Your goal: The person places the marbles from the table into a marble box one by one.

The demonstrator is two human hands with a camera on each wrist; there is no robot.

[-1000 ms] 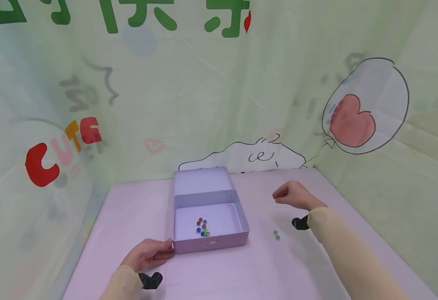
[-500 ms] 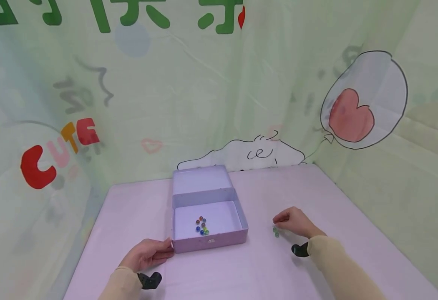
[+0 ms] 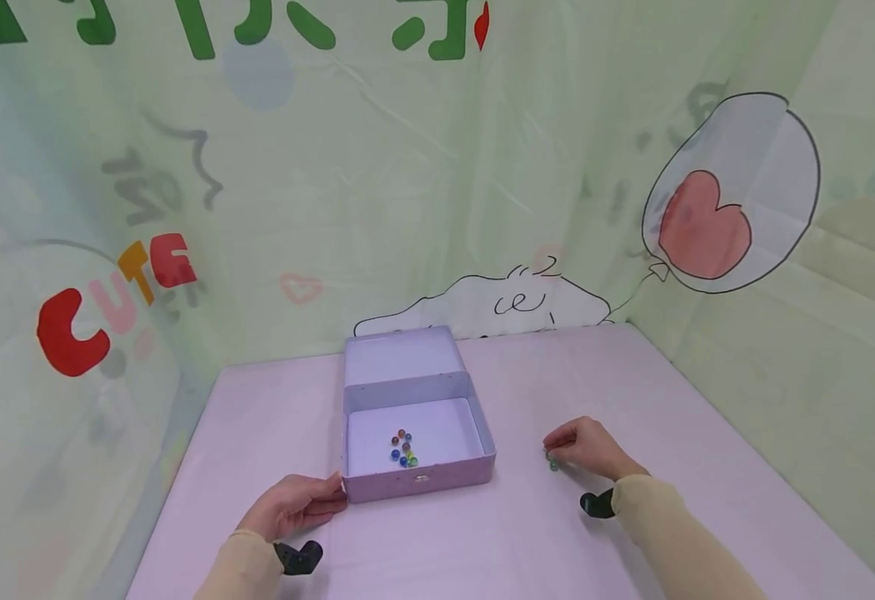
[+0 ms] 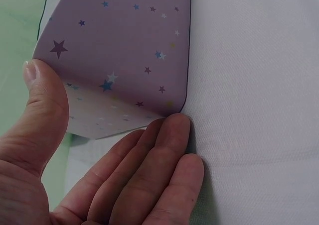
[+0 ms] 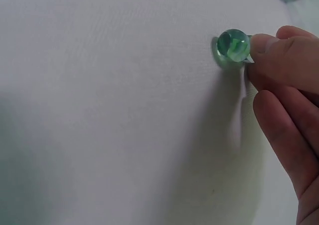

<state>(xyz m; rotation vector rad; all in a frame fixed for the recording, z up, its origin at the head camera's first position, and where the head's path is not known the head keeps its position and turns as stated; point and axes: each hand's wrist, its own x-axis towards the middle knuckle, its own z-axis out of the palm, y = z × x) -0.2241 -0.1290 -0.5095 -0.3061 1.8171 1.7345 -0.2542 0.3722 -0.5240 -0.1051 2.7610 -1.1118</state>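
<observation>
A lilac hinged-lid box [image 3: 422, 486] with printed stars stands with its lid up. Several coloured glass marbles [image 3: 405, 451] lie inside, near its front wall. My left hand [image 3: 295, 504] rests at the front-left corner, its thumb against the box and its fairly straight fingers touching the lower corner, as the left wrist view shows. To the right of the box, my right hand [image 3: 590, 447] has thumb and fingertips down at two green marbles [image 3: 553, 467]. One green marble [image 5: 233, 46] shows beside the thumb in the right wrist view; whether the fingertips pinch the other is hidden.
A pale lilac cloth covers the table [image 3: 422, 550]. The raised lid [image 3: 403, 358] leans back near the printed curtain [image 3: 407, 167] behind the table. More curtain hangs along both sides. Each wrist carries a small black device [image 3: 298, 558].
My right hand has come down from above the table to the two green marbles, its fingertips now partly covering one. The left hand stays at the box corner. The head view has shifted slightly.
</observation>
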